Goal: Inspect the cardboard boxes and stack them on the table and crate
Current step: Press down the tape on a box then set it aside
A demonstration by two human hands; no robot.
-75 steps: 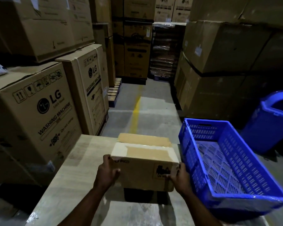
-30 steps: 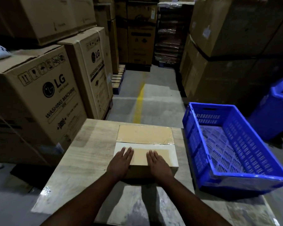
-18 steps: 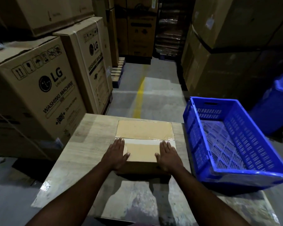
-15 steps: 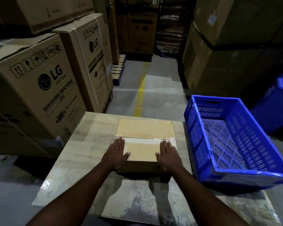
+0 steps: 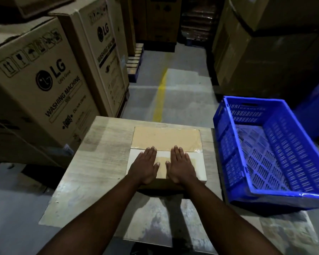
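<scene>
The crate (image 5: pixel 226 150) (blue, its near corner) runs past the right edge.

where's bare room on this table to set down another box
Widest bare patch: the table strip from its left edge to the near cardboard box and far cardboard box. The table's near end is bare too. The blue crate is empty inside. Crowded: only a thin gap between the boxes and the crate.
</scene>
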